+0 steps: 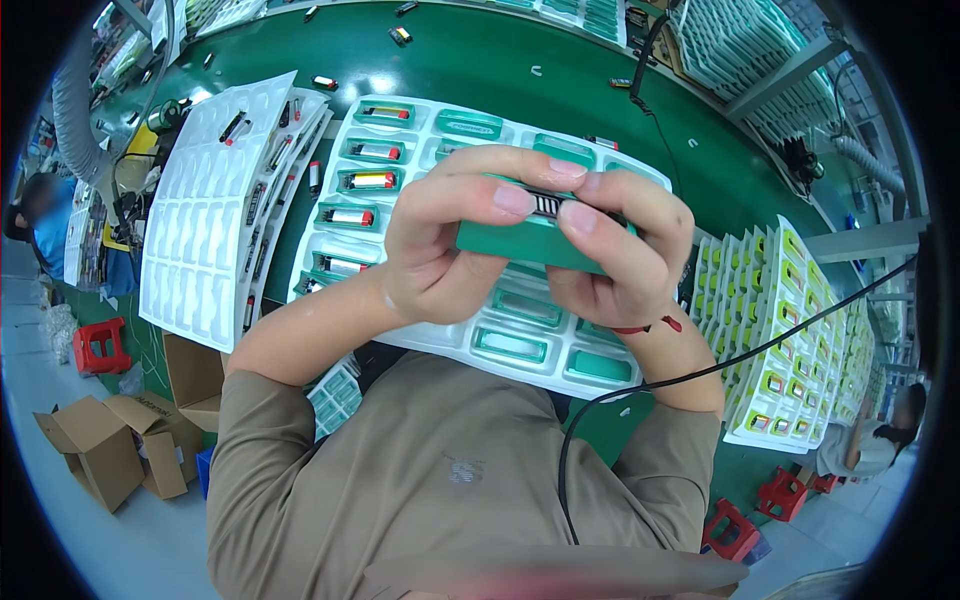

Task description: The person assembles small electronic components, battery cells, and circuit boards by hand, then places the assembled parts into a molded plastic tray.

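Both my hands hold up one green block-like case (525, 243) above a white tray. My left hand (450, 230) is closed round its left end, the thumb on top. At the other end my right hand (630, 235) is closed round it too. A small black-and-white striped piece (547, 205) shows between my fingertips at the case's upper side; its kind is not clear. Beneath, the white tray (426, 112) has green-lined pockets. Small red-ended pieces, some yellow or white, such as this one (370, 180), lie in its left column. My hands hide the tray's middle.
Stacked white trays (190, 200) stand at the left, with small dark pieces between them. Trays with yellow-green pockets (775, 330) lean at the right. A black cable (745, 362) crosses my right forearm. Loose small pieces lie on the green table (480, 55). Cardboard boxes (110, 450) sit lower left.
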Tool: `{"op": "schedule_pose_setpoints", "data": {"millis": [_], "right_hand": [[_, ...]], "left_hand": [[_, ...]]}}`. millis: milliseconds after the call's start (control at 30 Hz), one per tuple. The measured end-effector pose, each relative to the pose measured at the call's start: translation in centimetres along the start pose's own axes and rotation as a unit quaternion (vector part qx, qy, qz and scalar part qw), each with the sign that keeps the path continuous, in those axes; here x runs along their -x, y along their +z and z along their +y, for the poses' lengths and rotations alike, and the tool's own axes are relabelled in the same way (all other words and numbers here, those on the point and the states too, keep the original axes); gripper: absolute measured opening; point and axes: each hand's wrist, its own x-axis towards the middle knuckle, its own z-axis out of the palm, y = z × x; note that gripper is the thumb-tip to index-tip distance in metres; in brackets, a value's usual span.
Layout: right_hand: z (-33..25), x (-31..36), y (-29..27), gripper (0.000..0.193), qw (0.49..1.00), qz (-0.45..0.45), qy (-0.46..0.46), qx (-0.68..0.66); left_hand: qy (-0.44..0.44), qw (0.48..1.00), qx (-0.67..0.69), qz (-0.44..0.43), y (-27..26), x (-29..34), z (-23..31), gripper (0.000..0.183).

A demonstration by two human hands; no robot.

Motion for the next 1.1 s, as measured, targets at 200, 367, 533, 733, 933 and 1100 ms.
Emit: {"op": "schedule_pose_setpoints", "data": {"millis": [200, 367, 533, 733, 933, 1100], "right_hand": [[0.3, 0.3, -0.9, 0.043, 0.992, -0.062, -0.106, 0.013], [-1.0, -0.2, -1.1, 0.036, 0.99, -0.087, -0.087, 0.062], [-0.4, 0.1, -1.2, 0.039, 0.987, -0.056, -0.143, 0.045], [0.4, 1.2, -0.6, 0.046, 0.996, 0.011, -0.078, -0.05], [0.3, 1.1, -1.9, 0.046, 0.996, -0.046, -0.053, -0.046], [0.3, 0.8, -1.9, 0.04, 0.995, -0.048, -0.092, -0.002]], "left_hand": [[0.0, 0.996, 0.007, -0.092, -2.4, -0.3, 0.7, 0.086], [-0.001, 0.972, -0.114, -0.206, -4.0, -1.0, 0.9, 0.08], [0.045, 0.974, -0.116, -0.191, -4.8, -0.2, -0.1, 0.055], [0.013, 0.994, -0.034, -0.105, -4.0, 0.6, -0.2, 0.047], [0.016, 0.992, -0.071, -0.101, -4.2, 1.0, 0.1, 0.048], [-0.016, 0.992, -0.063, -0.104, -4.0, 0.7, 1.0, 0.052]]}}
